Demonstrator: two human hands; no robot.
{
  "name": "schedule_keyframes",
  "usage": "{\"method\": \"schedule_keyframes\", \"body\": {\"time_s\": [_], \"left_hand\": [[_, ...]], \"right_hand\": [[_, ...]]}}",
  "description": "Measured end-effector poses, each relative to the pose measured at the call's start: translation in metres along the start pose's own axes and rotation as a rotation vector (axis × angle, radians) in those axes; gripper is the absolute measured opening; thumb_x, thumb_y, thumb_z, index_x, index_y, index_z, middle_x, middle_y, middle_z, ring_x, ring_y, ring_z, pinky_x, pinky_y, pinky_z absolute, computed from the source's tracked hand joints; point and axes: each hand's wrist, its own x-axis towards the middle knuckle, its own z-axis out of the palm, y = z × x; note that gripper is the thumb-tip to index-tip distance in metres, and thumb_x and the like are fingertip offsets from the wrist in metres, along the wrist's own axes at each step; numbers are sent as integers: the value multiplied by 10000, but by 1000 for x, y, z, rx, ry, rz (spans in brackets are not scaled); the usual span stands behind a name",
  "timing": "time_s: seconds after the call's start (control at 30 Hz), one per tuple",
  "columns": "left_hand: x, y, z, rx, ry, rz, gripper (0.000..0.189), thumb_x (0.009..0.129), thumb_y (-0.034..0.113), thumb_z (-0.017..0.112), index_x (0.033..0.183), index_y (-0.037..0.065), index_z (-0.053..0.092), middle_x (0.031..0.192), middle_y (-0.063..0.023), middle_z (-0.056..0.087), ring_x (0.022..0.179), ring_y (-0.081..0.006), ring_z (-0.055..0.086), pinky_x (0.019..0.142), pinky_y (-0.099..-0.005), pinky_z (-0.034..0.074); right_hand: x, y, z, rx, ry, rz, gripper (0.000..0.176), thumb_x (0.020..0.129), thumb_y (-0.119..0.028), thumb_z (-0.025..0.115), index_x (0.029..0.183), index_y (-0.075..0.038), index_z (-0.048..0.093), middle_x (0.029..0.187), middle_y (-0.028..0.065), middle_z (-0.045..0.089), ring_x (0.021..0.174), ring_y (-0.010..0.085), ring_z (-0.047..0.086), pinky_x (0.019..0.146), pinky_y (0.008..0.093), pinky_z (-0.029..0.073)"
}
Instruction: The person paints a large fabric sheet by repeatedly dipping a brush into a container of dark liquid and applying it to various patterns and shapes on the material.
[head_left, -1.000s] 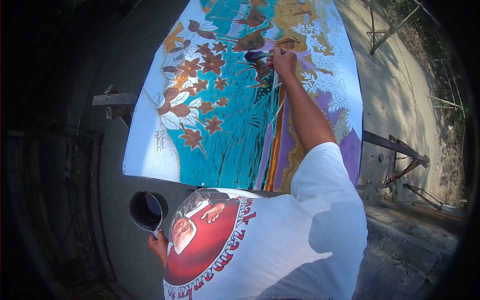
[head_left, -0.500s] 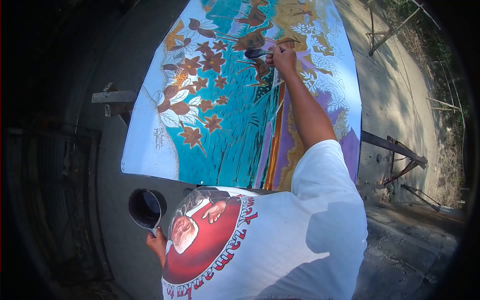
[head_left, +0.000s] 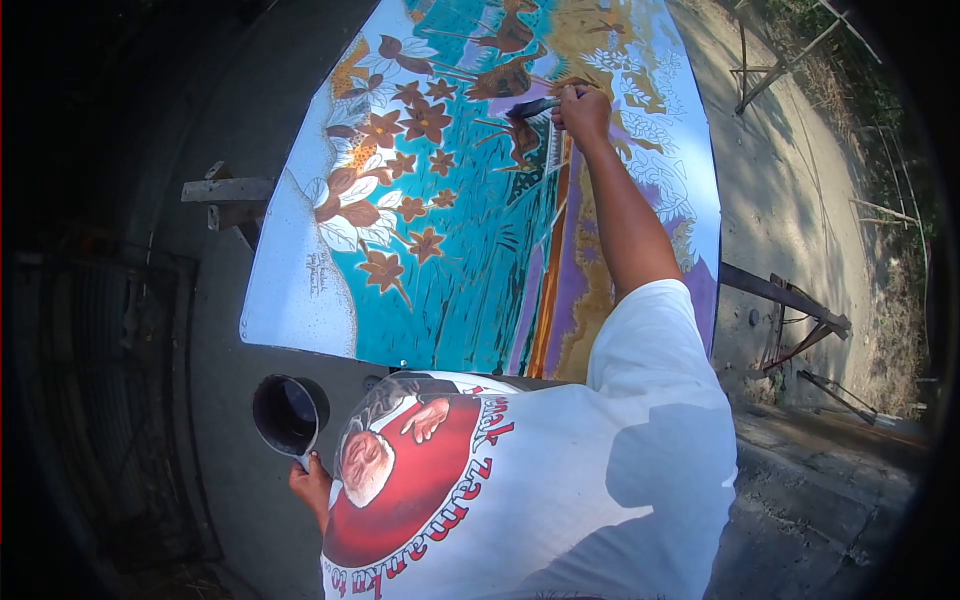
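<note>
My right hand (head_left: 583, 112) reaches across a stretched painted cloth (head_left: 455, 310), its fingers closed round the handle of a broad brush (head_left: 535, 107). The brush's dark bristles are at the small brown bird (head_left: 522, 140) on the cloth, close to the bigger brown bird (head_left: 508, 78). Down at the left, beside my body, my left hand (head_left: 313, 485) grips the handle of a dark pot (head_left: 318, 402). Inside the pot is something dark. The cloth carries teal, purple and ochre areas, with brown flowers (head_left: 427, 122) and white outlined leaves.
Wooden supports jut out at the cloth's left (head_left: 228, 190) and right (head_left: 780, 292). A slatted dark structure (head_left: 100, 400) stands in shade at the left. Poles (head_left: 790, 62) and dry plants line the right side. My printed white shirt (head_left: 560, 480) fills the foreground.
My right hand and the brush have shifted a little to the right, moving the bristles from beside the larger bird to the small bird. My left hand with the pot has barely moved.
</note>
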Motion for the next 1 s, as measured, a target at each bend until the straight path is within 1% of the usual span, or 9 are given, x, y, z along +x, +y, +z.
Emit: {"method": "schedule_keyframes", "body": {"time_s": [0.2,0.27,0.4,0.5,0.57,0.67,0.8,0.87,1.0], "left_hand": [[2,-1,1,61,29,2,78,927,41,678,885,-24,665,767,21,621,679,-50,489,584,-262,388],[-1,11,3,2,16,-20,79,923,40,680,882,-25,660,770,20,619,680,-54,486,587,-267,387],[2,-5,0,-3,45,7,83,926,43,682,881,-23,656,772,19,617,670,-48,475,573,-259,371],[1,-9,-3,-14,19,-16,96,931,50,685,874,-15,646,762,25,604,656,-42,458,559,-250,351],[1,-4,-1,-38,20,-51,109,934,58,690,862,-2,636,753,33,589,651,-34,446,548,-245,336],[-1,-14,-4,-75,25,-25,130,936,58,694,839,10,622,746,37,578,637,-31,434,536,-246,324],[-3,-12,-3,-90,30,-50,131,937,58,695,837,15,623,748,38,580,630,-30,430,533,-245,321],[-5,-6,-3,-48,19,-67,136,938,58,696,832,18,619,735,42,571,619,-30,424,523,-247,317],[-3,-16,-2,-32,53,-61,149,938,57,697,820,24,612,720,44,563,609,-29,419,509,-248,312]], "right_hand": [[8,-1,-3,20,-92,12,299,1016,-214,591,1006,60,708,744,136,722,561,184,700,494,315,588],[39,21,-13,-442,13,-211,293,1016,-200,590,1025,70,704,747,133,721,551,183,691,512,324,594],[28,-14,-20,-525,62,-274,292,1017,-197,599,1023,73,709,748,122,718,566,174,689,538,320,595],[9,-27,-11,-17,-171,-41,307,1007,-219,621,1016,72,719,747,116,724,590,165,696,558,314,586],[17,-17,-8,-131,-195,7,344,940,-309,661,976,18,765,771,179,743,678,324,725,676,435,581],[45,-7,-21,-567,-122,-235,329,975,-266,664,975,52,748,748,151,731,642,216,718,578,365,585],[40,-25,-22,-605,-4,-362,356,976,-269,649,917,68,745,727,154,725,626,193,714,593,347,589],[27,-29,-16,-130,-152,-21,407,947,-318,633,837,56,752,706,179,728,636,262,728,706,382,593],[42,-6,-29,-369,-112,4,407,920,-314,613,828,58,750,684,183,722,633,290,728,741,395,594]]}}
